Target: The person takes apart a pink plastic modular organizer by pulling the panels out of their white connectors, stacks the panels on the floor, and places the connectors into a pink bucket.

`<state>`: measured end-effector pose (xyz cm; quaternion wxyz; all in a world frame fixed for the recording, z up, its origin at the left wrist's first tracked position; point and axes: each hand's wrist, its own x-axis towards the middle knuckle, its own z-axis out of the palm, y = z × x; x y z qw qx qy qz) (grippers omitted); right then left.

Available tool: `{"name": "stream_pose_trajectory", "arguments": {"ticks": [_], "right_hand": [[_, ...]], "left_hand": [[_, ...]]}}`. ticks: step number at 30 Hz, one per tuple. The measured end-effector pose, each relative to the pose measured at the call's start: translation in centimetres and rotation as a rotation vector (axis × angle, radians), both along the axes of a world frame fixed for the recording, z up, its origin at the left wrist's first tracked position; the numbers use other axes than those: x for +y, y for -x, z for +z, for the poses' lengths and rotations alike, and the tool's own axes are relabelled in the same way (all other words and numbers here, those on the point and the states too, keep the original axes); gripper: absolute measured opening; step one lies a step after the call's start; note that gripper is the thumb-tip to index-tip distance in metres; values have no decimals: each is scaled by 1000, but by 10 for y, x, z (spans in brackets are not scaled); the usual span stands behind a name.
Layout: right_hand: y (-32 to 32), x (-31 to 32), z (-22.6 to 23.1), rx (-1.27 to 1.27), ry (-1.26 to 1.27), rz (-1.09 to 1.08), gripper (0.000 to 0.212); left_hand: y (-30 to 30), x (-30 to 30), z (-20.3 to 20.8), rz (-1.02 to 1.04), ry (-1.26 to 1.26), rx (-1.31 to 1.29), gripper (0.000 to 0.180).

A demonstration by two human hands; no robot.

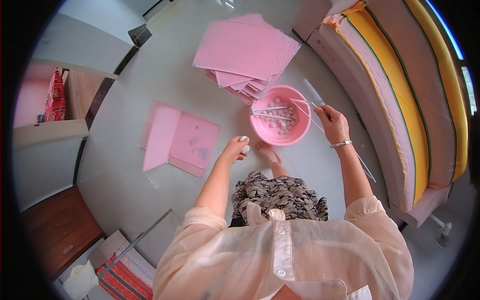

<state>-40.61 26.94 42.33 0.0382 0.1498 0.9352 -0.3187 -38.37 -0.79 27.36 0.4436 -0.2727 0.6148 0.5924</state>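
Observation:
My left hand [236, 151] is closed around small white pieces [245, 148], whose kind I cannot make out, left of the pink basin [306, 131]. My right hand [333, 125] grips a thin white rod [311, 119] at the basin's right side; the rod's angled end reaches over the rim. A whitish, translucent strip [313, 92] sticks up beyond that hand, and I cannot tell whether the hand holds it too. Inside the basin lie several round pale discs [283, 123] and white rods [272, 108].
Pink square panels [237, 47] are stacked beyond the basin. More pink panels [194, 142], partly folded, lie on the floor at left. Long thin rods [367, 167] rest near the pink and yellow sofa [395, 100] on the right. Furniture [60, 230] lines the left side.

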Motion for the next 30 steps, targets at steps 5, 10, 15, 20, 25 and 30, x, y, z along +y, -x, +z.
{"name": "stream_pose_trajectory", "arguments": {"ticks": [5,10,15,20,25,30], "right_hand": [[-18,33,-17,151,245,-93,18],[-36,44,-27,180,323,-136,17],[-47,27,-26,141,505,-29,15],[-57,-10,-13,9,469,204,17],[-69,-55,2,-6,370,503,17],[-82,-96,25,-21,260,818,20]], "left_hand": [[-6,43,-59,-10,-91,-44,42],[6,66,-52,-67,-100,5,60],[2,52,-34,-154,-180,74,43],[-12,48,53,166,-666,-1,43],[-44,32,101,383,-677,-39,42],[-86,2,121,519,-700,33,29]]}}
